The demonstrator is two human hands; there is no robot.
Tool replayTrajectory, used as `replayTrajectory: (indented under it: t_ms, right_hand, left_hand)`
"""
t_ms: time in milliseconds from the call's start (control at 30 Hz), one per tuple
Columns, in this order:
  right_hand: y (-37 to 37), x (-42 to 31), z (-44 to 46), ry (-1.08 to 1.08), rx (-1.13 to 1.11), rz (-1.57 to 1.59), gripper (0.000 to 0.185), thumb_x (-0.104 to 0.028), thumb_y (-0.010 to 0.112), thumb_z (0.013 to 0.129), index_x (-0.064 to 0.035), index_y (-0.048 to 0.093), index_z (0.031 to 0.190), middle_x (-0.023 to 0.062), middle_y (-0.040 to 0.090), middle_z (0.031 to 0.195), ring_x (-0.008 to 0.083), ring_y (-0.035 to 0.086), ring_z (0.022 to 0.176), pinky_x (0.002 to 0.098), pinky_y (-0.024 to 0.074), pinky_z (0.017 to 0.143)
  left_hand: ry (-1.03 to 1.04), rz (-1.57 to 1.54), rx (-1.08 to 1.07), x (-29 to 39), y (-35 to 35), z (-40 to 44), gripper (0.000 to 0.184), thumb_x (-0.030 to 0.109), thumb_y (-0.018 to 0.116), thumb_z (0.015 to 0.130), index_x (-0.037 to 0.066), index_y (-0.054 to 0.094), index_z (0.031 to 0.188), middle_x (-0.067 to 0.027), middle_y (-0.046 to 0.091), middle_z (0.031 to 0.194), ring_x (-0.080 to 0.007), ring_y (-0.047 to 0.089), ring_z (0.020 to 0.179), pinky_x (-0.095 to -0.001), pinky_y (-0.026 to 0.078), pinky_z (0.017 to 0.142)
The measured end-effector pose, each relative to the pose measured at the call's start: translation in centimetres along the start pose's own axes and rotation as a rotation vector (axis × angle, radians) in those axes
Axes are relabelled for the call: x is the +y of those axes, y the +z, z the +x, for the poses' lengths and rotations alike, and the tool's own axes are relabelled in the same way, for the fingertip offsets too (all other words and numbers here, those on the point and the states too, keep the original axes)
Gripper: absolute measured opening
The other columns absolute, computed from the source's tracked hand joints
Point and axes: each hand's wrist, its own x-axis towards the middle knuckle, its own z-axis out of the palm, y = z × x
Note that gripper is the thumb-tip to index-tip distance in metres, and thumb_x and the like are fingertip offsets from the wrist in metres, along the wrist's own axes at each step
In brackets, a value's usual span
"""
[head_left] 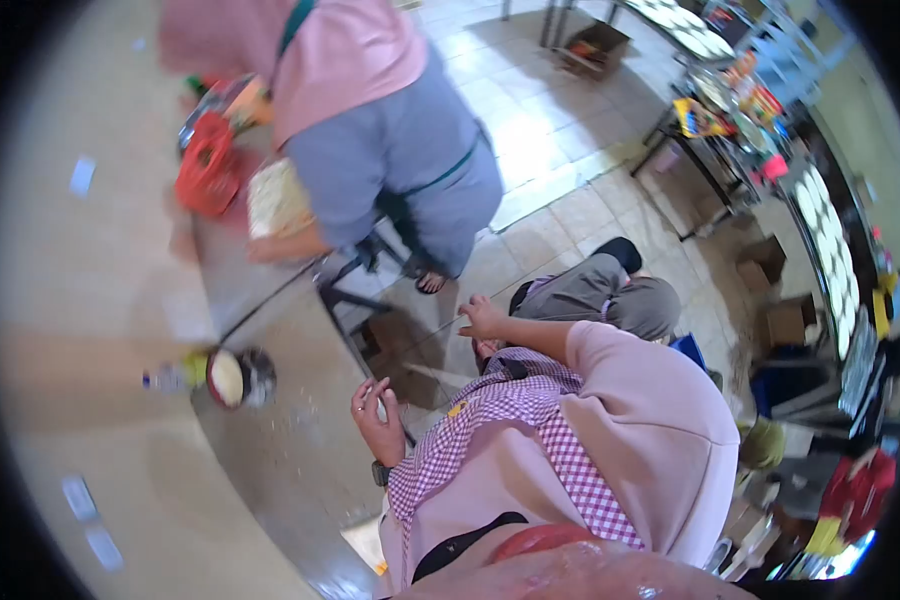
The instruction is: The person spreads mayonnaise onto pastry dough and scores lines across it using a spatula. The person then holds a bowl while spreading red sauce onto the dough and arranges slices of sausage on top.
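My left hand [378, 425] is raised beside the table edge, its fingers loosely bent and apart, with a ring on one and a dark watch at the wrist. Nothing shows in it. Above the floor, in front of my checked apron [510, 400], my right hand [483, 318] is spread and holds nothing. A round container of pale contents [227, 379] stands on the table [300, 440], left of my left hand. Near it lies a bottle with yellowish contents [175, 376].
A co-worker [380, 120] leans over the table's far part, a hand at a pale, block-like item [278, 205]. A red plastic bag [208, 165] lies nearby. Trays of pale rounds [828, 250] line the right side. Cardboard boxes [792, 322] stand on the floor.
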Motion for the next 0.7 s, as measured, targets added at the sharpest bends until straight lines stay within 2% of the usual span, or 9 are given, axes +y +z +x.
replayTrajectory:
  t_ms: [67, 167, 300, 367, 400, 467, 567, 600, 700]
  right_hand:
    - [-2.7, 5.6, -0.9, 0.090, -0.003, 0.016, 0.047, -0.044, 0.063, 0.072, -0.0126, 0.058, 0.106, 0.0180, 0.052, 0.108, 0.0350, 0.047, 0.105, 0.0420, 0.0392, 0.090]
    - [-6.7, 12.3, -2.0, 0.286, 0.183, 0.186, 0.044, -0.043, 0.062, 0.073, -0.0105, 0.060, 0.103, 0.0161, 0.061, 0.094, 0.0326, 0.057, 0.091, 0.0381, 0.0449, 0.083]
    - [-10.1, 18.1, -2.1, 0.505, 0.413, 0.309, 0.044, -0.042, 0.061, 0.074, -0.0062, 0.061, 0.100, 0.0135, 0.064, 0.089, 0.0278, 0.061, 0.086, 0.0352, 0.0473, 0.077]
    - [-11.2, 19.1, -1.6, 0.599, 0.511, 0.477, 0.045, -0.042, 0.060, 0.076, -0.0025, 0.061, 0.098, 0.0119, 0.064, 0.084, 0.0210, 0.063, 0.076, 0.0319, 0.0488, 0.069]
    - [-11.9, 19.3, -1.4, 0.612, 0.529, 0.483, 0.045, -0.042, 0.060, 0.076, -0.0025, 0.061, 0.098, 0.0119, 0.064, 0.084, 0.0210, 0.063, 0.076, 0.0319, 0.0488, 0.069]
    - [-12.8, 18.9, -1.5, 0.634, 0.466, 0.734, 0.046, -0.043, 0.060, 0.077, -0.0007, 0.061, 0.097, 0.0105, 0.064, 0.076, 0.0154, 0.061, 0.060, 0.0294, 0.0488, 0.058]
    - [-13.4, 18.6, -1.6, 0.714, 0.506, 0.756, 0.047, -0.042, 0.061, 0.077, -0.0001, 0.060, 0.097, 0.0097, 0.061, 0.067, 0.0149, 0.057, 0.050, 0.0290, 0.0475, 0.050]
    - [-13.4, 18.8, -1.6, 0.716, 0.522, 0.753, 0.047, -0.042, 0.061, 0.077, -0.0001, 0.060, 0.097, 0.0097, 0.061, 0.067, 0.0149, 0.057, 0.050, 0.0290, 0.0475, 0.050]
    - [-13.9, 19.8, -1.4, 0.821, 0.664, 0.831, 0.044, -0.041, 0.061, 0.078, 0.0003, 0.060, 0.094, 0.0069, 0.059, 0.061, 0.0145, 0.056, 0.049, 0.0272, 0.0462, 0.046]
  left_hand:
    - [0.076, -0.137, -0.159, 1.2, 3.1, 3.7, 0.019, 0.016, 0.056, 0.085, 0.005, 0.063, 0.099, -0.0138, 0.055, 0.105, -0.0272, 0.051, 0.101, -0.0341, 0.039, 0.088]
    - [0.150, -0.239, -0.398, 3.6, 6.8, 8.7, 0.018, 0.017, 0.056, 0.085, 0.005, 0.064, 0.096, -0.0137, 0.056, 0.103, -0.0271, 0.053, 0.096, -0.0328, 0.042, 0.084]
    - [0.188, -0.371, -0.653, 7.0, 9.4, 14.0, 0.015, 0.013, 0.057, 0.083, 0.002, 0.065, 0.089, -0.0118, 0.059, 0.099, -0.0219, 0.056, 0.092, -0.0303, 0.045, 0.077]
    - [0.205, -0.427, -0.702, 7.4, 10.5, 16.2, 0.014, 0.010, 0.058, 0.083, 0.002, 0.066, 0.090, -0.0110, 0.059, 0.098, -0.0201, 0.055, 0.093, -0.0297, 0.044, 0.077]
    - [0.211, -0.454, -0.723, 7.4, 10.9, 17.5, 0.015, 0.010, 0.057, 0.083, 0.001, 0.066, 0.092, -0.0113, 0.059, 0.098, -0.0202, 0.055, 0.093, -0.0294, 0.044, 0.077]
    - [0.161, -0.530, -0.785, 8.7, 11.3, 20.0, 0.018, 0.007, 0.055, 0.083, 0.001, 0.065, 0.096, -0.0120, 0.059, 0.100, -0.0199, 0.055, 0.095, -0.0285, 0.043, 0.081]
    - [0.278, -0.501, -0.827, 10.3, 12.2, 25.0, 0.019, 0.005, 0.053, 0.084, 0.000, 0.064, 0.098, -0.0117, 0.057, 0.106, -0.0192, 0.054, 0.097, -0.0284, 0.041, 0.084]
    - [0.335, -0.492, -0.861, 10.9, 12.5, 26.7, 0.024, 0.006, 0.054, 0.084, 0.001, 0.061, 0.106, -0.0112, 0.056, 0.109, -0.0192, 0.053, 0.098, -0.0286, 0.039, 0.087]
    - [0.352, -0.559, -0.940, 12.7, 14.8, 31.0, 0.030, 0.007, 0.054, 0.084, 0.003, 0.057, 0.113, -0.0112, 0.055, 0.109, -0.0193, 0.054, 0.098, -0.0284, 0.040, 0.086]
